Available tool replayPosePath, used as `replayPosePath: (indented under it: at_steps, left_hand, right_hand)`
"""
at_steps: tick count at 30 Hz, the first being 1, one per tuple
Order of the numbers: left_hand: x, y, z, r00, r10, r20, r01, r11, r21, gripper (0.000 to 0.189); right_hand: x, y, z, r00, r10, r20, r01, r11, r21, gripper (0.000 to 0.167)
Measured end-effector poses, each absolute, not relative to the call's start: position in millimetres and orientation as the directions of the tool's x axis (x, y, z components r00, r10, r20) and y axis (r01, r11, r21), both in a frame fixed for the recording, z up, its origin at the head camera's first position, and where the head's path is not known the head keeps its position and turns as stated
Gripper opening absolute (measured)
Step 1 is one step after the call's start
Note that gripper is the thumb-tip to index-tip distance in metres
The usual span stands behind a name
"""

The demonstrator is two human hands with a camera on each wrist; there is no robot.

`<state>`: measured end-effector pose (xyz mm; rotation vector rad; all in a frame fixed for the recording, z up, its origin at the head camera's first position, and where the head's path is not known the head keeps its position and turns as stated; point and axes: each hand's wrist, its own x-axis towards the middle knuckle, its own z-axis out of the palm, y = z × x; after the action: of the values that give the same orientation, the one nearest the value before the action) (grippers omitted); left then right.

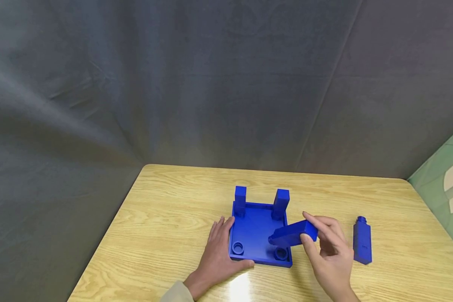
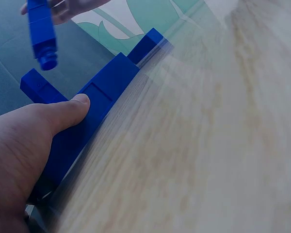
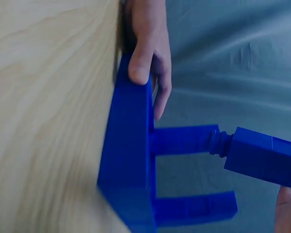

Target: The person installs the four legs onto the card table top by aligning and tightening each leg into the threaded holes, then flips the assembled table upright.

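Note:
A square blue tabletop piece (image 1: pixel 256 235) lies with its raised rim up. Two blue legs, one (image 1: pixel 240 200) at the far left corner and one (image 1: pixel 281 203) at the far right, stand upright in it. My left hand (image 1: pixel 218 256) rests against the near left corner, fingers along the left side and thumb (image 2: pixel 72 112) on the near side. Between thumb and fingers, my right hand (image 1: pixel 333 256) pinches a third leg (image 1: pixel 292 234), tilted, its threaded end (image 3: pixel 219 143) pointing left above the piece. Round sockets show at the near left (image 1: pixel 238 248) and near right (image 1: pixel 280 253) corners.
Another blue leg (image 1: pixel 362 242) lies on the wooden table (image 1: pixel 166 209), right of my right hand, threaded end away from me. Dark grey fabric (image 1: pixel 226 92) hangs behind the table. A green patterned panel (image 1: pixel 437 176) stands at the right edge.

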<state>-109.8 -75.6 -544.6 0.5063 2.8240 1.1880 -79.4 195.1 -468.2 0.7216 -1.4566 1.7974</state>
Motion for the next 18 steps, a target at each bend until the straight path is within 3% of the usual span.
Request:
replayPosePath:
  at_steps: [18]
  left_hand:
    - [-110,-77,-548,-0.938,0.319,0.138,0.322,0.648,0.690,0.130]
  right_hand:
    - [-106,141,-445,-0.630,0.150,0.762,-0.777,-0.123,-0.618,0.045]
